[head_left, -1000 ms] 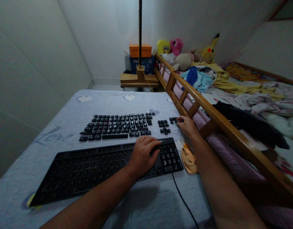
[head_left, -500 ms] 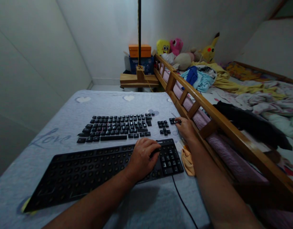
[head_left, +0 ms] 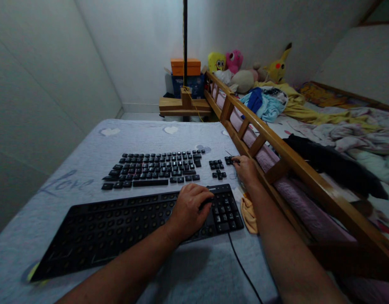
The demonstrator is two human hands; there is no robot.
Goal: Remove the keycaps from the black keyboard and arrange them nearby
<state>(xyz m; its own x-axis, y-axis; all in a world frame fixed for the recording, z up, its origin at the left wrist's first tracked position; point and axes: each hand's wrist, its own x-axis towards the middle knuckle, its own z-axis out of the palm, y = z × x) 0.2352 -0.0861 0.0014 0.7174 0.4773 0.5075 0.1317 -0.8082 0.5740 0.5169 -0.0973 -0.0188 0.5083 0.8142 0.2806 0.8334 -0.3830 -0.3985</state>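
Note:
A black keyboard [head_left: 118, 228] lies across the bed sheet, most of its key positions bare, with keycaps still on the number pad [head_left: 225, 213]. My left hand [head_left: 189, 209] rests on it just left of that pad, fingers curled together; what they hold, if anything, is hidden. Beyond the keyboard, many loose black keycaps [head_left: 156, 164] lie in rows on the sheet. A smaller keycap group [head_left: 217, 164] sits to their right. My right hand [head_left: 245, 166] is closed on a thin metal tool [head_left: 229, 153], its fingertips beside a few more keycaps [head_left: 227, 160].
A wooden bed rail [head_left: 267, 141] runs close along the right, beside my right forearm. An orange cloth [head_left: 249, 214] lies by the keyboard's right end. The black cable [head_left: 241, 265] trails toward me. Boxes [head_left: 185, 66] and a dark pole [head_left: 185, 42] stand behind.
Almost nothing differs. The thin metal tool at my right hand has shifted very slightly to the left; my left hand stays in place on the keyboard.

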